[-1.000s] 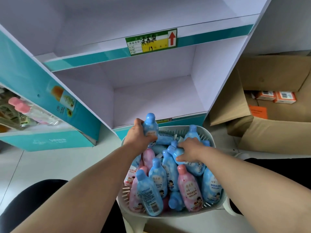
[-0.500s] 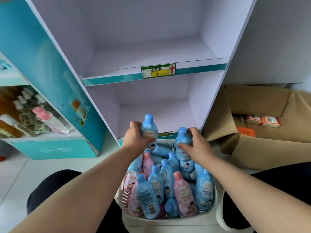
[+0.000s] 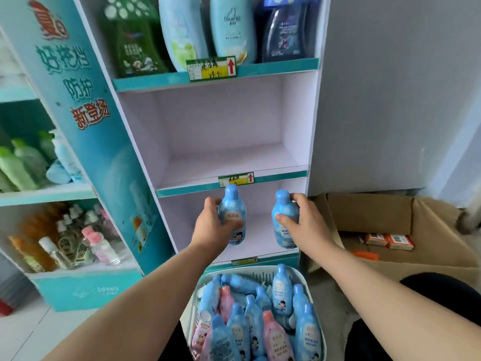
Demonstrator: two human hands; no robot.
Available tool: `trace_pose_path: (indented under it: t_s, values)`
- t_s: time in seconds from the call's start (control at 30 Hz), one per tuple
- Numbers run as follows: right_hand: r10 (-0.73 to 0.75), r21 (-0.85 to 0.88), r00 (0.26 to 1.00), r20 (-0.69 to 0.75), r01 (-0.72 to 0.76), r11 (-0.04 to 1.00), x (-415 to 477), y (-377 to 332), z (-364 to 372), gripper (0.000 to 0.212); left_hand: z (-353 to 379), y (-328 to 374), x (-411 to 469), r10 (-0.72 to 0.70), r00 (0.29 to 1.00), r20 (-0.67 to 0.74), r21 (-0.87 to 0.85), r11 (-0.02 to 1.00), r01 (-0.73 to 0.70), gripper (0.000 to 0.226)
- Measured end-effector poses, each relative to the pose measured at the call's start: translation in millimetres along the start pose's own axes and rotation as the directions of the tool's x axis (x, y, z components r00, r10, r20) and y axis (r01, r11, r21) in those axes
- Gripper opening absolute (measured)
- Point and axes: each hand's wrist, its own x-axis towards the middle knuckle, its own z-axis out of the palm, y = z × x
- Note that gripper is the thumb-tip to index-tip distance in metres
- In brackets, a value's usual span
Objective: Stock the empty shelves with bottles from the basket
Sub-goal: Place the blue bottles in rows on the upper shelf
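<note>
Bottles (image 3: 247, 321) in blue and pink lie heaped in the white basket (image 3: 256, 272) at the bottom of the view, just in front of the tall shelf unit. The left hand (image 3: 210, 227) grips one blue bottle (image 3: 232, 212) around its body, cap upward. The right hand (image 3: 304, 225) grips a second blue bottle (image 3: 285, 217) in the same way, with the thumb on the front and the fingers curled around the far side.

Both bottles are upright in the air above the basket, side by side but apart. They are in front of the opening of the lowest shelf (image 3: 260, 238). Their caps reach nearly to the teal front edge that carries a small price tag (image 3: 235, 179). Above this edge is the white middle shelf (image 3: 229, 162). The top shelf (image 3: 281, 66) carries large green, light blue and dark blue bottles.

At the right stands an open cardboard box (image 3: 390, 220) with small orange packs (image 3: 390, 241) inside. At the left another rack (image 3: 46, 194) holds green bottles and clear bottles with pink caps.
</note>
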Motion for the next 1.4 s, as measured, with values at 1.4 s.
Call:
trace_pose_path:
  t_s: [1.4]
  values:
    - [-0.002,0.13,0.975,-0.223,0.032,0.991,119,50,-54,0.05,107,102,188,0.385,0.923,0.006,0.116,0.916,-0.383,0.091]
